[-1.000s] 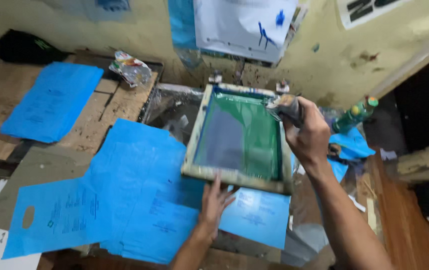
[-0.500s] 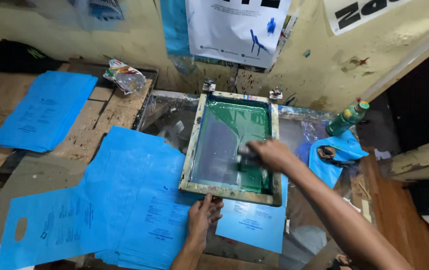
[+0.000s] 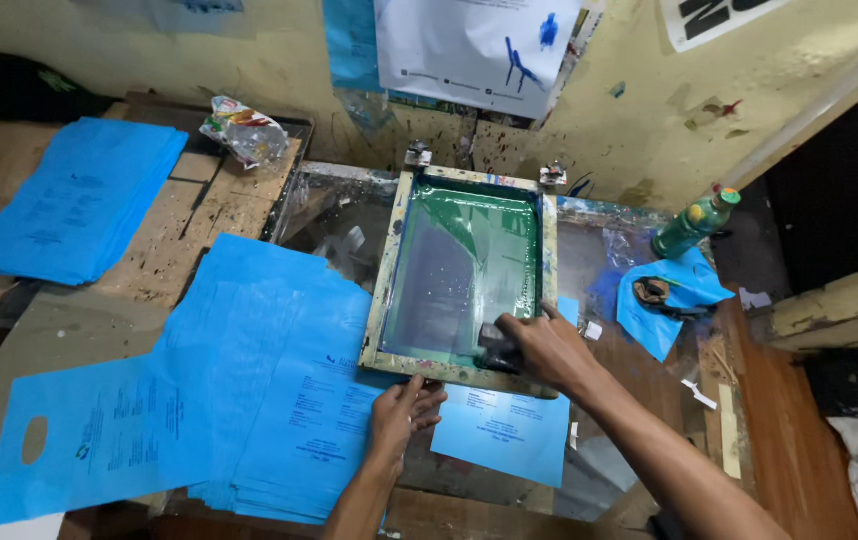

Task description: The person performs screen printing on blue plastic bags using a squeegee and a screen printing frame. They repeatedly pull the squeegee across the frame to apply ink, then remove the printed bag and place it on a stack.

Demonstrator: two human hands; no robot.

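Wooden-framed printing screen with green mesh (image 3: 464,275) lies flat on the glass-topped table (image 3: 329,215), its long axis running from the person toward the wall. Right hand (image 3: 539,350) is curled tight around a dark squeegee (image 3: 497,348) at the frame's near right corner. Left hand (image 3: 404,412), fingers spread, presses the frame's near edge. Blue plastic bags (image 3: 249,380) fan out left; a green bottle (image 3: 694,225) stands right.
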